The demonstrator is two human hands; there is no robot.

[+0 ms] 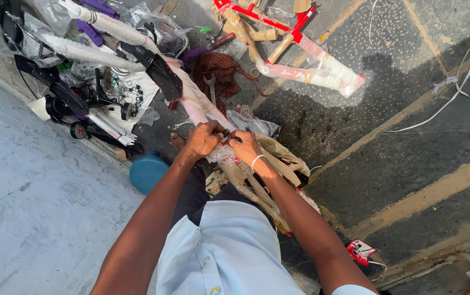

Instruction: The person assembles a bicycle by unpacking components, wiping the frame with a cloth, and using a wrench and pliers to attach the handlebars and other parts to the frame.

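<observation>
Fingers of the left hand (205, 139) and right hand (244, 146) are curling tight together, pinching the clear plastic wrapping on a packaged bicycle frame (246, 172) lying just below the person's chest, over dark paving. Nearby, a spanner (211, 87) is resting on a brown rag (221, 68) (beside black parts), and a blue round lid (147, 172) is sitting lower left.
</observation>
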